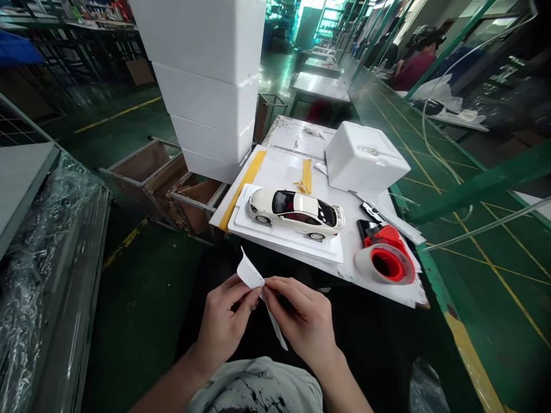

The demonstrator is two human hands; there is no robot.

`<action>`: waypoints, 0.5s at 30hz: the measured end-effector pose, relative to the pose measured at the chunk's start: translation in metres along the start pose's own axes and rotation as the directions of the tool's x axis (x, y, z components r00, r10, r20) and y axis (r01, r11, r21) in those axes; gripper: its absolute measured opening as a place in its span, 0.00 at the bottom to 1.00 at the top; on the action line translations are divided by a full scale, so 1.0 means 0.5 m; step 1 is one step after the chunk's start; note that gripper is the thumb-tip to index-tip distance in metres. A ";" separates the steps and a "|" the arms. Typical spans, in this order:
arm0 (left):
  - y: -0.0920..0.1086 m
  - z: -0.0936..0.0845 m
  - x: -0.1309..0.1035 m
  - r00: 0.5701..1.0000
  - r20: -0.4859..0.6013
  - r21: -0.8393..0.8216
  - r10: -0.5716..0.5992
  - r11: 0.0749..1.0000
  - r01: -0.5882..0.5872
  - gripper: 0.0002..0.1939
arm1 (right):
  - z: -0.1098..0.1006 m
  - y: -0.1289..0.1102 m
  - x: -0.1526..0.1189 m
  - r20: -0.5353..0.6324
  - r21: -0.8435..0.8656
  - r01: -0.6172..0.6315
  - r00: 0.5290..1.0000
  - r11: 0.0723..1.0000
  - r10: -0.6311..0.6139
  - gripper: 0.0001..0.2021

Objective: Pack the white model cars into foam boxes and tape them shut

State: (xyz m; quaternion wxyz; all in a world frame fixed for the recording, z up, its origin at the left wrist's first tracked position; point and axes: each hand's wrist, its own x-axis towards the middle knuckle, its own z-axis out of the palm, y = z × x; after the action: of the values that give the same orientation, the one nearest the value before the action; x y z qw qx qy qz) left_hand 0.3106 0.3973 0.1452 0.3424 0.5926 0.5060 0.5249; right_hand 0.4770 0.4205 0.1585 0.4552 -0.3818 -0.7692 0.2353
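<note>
Shirt (258, 390): pale cloth with dark splashes, nearest to the camera, at the bottom between the two forearms

Left hand (224, 312): thumb and forefinger are pressed together, pinching the white strip (250, 272) near its middle; the other fingers are bent behind and partly hidden

Right hand (303, 318): thumb and forefinger pinch the same strip, just beside the left fingertips; the other fingers are curled, and I cannot tell if they also touch it

White strip: thin and flexible, held in the air above the dark lap, on the near side of the table; its wider upper end bends up and stands free above the left fingers, the pinched part is partly covered by the fingertips, and the narrow lower end hangs down between the hands, close to the right one

Model car (297, 209): cream coloured, upright on its wheels, beyond the fingers and well apart from them

Foam tray (293, 244): white and flat, under the car, at the near edge of the table (284, 160)

Tape dispenser (390, 238): red, with a roll of clear tape, on the table to the right of the tray

Foam box (353, 155): white, behind the car and to the right

Stacked foam blocks (206, 86): tall white pile, at the left beyond the tray
</note>
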 end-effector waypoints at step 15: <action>-0.018 0.005 0.010 0.975 0.095 -0.070 -0.201 0.976 0.208 0.13 | 0.029 0.026 -0.018 -0.117 -0.040 -0.008 0.993 0.999 0.003 0.06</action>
State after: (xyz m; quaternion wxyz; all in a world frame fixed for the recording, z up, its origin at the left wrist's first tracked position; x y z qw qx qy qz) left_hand 0.3107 0.4047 0.1378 0.4396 0.5459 0.5276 0.4800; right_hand 0.4718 0.4208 0.1376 0.4909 -0.4062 -0.7448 0.1982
